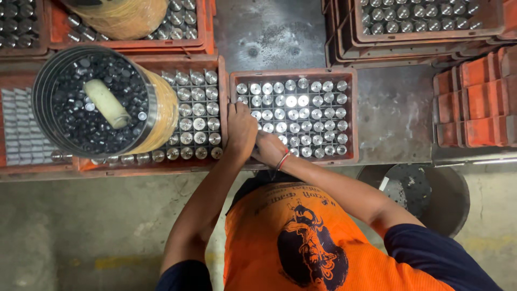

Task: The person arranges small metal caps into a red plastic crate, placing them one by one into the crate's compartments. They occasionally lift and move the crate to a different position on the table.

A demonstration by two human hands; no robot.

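Observation:
An orange plastic crate [293,71] lies on the metal bench in front of me, holding several rows of shiny upright metal cylinders [315,116]. Both hands are at its near left corner. My left hand [240,126] lies over the crate's left wall with fingers curled down among the cylinders. Just right of it, my right hand [269,149], with a red band at the wrist, is bent over the nearest row. Whether either hand grips a cylinder is hidden by the fingers.
A second orange crate of cylinders [199,116] sits to the left, partly under a round metal-rimmed bin [46,81] of dark parts with a cream roll [106,102]. More filled crates [344,48] are stacked behind, orange crates [474,102] at right, a round dark tub [452,199] on the floor.

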